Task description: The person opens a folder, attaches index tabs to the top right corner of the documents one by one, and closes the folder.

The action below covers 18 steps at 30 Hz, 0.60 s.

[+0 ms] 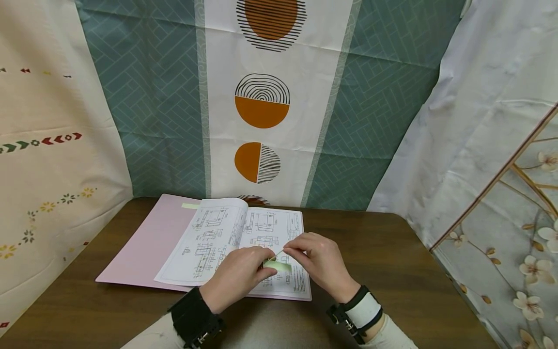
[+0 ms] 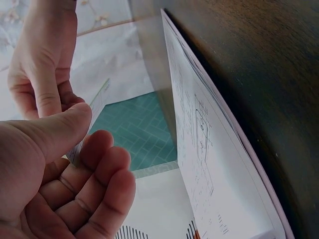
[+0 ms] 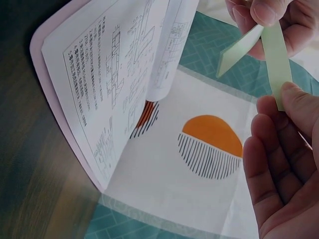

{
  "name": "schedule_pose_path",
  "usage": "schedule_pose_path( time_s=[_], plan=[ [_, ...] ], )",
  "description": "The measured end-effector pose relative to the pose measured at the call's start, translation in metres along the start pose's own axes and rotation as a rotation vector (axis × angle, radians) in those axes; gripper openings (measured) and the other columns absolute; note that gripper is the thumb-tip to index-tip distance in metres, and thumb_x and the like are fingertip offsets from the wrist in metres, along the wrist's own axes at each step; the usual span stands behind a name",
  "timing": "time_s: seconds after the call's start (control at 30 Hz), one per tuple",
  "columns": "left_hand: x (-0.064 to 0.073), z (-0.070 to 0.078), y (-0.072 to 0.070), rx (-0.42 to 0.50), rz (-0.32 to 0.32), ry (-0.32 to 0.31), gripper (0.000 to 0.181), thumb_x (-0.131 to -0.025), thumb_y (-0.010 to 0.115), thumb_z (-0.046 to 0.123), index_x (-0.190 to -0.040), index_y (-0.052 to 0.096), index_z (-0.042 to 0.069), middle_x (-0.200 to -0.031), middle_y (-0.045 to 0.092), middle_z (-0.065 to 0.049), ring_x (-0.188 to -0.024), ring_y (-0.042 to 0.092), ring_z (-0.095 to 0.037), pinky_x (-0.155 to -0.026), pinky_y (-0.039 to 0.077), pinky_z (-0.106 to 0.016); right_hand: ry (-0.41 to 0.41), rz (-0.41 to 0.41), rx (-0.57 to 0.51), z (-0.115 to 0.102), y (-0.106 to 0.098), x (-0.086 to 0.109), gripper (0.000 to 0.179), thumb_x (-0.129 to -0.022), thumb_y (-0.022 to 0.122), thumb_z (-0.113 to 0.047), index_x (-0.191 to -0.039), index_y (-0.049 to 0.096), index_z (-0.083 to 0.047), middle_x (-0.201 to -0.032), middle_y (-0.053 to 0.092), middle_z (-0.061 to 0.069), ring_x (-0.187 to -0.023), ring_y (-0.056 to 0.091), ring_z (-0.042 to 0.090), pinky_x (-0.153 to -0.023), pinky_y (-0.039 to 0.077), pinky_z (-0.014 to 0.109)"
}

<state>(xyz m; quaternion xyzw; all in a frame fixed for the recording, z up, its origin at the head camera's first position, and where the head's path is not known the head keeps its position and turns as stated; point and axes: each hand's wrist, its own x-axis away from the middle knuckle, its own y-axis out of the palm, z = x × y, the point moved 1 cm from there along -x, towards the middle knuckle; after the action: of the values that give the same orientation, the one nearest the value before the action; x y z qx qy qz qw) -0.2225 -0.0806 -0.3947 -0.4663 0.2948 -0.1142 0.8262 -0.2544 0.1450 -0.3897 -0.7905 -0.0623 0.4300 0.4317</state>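
Pinching one green strip (image 3: 276, 64) at either end, my left fingers (image 1: 255, 253) and right fingers (image 1: 300, 242) probably hold it straight to keep it clear of a second strip (image 3: 238, 53) gripped on the left. Both are above one booklet (image 1: 180, 271), open on the tabletop (image 1: 362, 242) apparently to expose two pages (image 1: 287, 218); one green tab (image 1: 190, 206) marks its pink cover (image 1: 141, 242).

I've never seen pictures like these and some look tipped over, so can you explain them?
There's no robot: the left hand and right hand are a person's bare hands. The wide picture comes from a camera on the head. The others come from cameras on the left and right wrists, so things look tilted. On the brown table lies an open booklet of line drawings with a pink cover. Above it, the left hand pinches pale green strips near one end, and the right hand pinches the far end of one strip.
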Motion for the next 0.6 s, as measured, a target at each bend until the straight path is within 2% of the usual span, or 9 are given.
schedule_pose_path(
  time_s=[0.2, 0.33, 0.6],
  plan=[
    [0.000, -0.001, 0.000, 0.016, -0.012, -0.014, 0.017, -0.096, 0.089, 0.022, -0.101, 0.075, 0.014, -0.076, 0.059, 0.013, -0.063, 0.050, -0.004, -0.058, 0.044, -0.026, 0.013, 0.015, -0.030, 0.000, -0.003, -0.001, 0.011, -0.092, 0.091, -0.015, -0.098, 0.087, -0.023, -0.090, 0.074, -0.017, -0.082, 0.063, 0.000, -0.068, 0.059, 0.034],
    [0.001, -0.003, 0.000, 0.011, -0.011, -0.029, 0.017, -0.096, 0.089, 0.022, -0.103, 0.077, 0.012, -0.078, 0.062, 0.012, -0.064, 0.051, -0.003, -0.059, 0.045, -0.026, 0.023, 0.017, -0.050, 0.000, -0.005, -0.002, 0.011, -0.092, 0.091, -0.014, -0.099, 0.087, -0.022, -0.091, 0.075, -0.016, -0.084, 0.066, 0.001, -0.071, 0.062, 0.040],
    [0.006, -0.013, -0.004, -0.061, 0.029, -0.076, 0.018, -0.094, 0.090, 0.021, -0.106, 0.080, 0.012, -0.092, 0.074, 0.006, -0.071, 0.057, -0.005, -0.065, 0.050, -0.029, 0.073, 0.007, -0.071, 0.002, -0.009, -0.002, 0.015, -0.092, 0.092, -0.012, -0.102, 0.087, -0.022, -0.093, 0.075, -0.016, -0.080, 0.064, 0.000, -0.069, 0.059, 0.029]
  ],
)
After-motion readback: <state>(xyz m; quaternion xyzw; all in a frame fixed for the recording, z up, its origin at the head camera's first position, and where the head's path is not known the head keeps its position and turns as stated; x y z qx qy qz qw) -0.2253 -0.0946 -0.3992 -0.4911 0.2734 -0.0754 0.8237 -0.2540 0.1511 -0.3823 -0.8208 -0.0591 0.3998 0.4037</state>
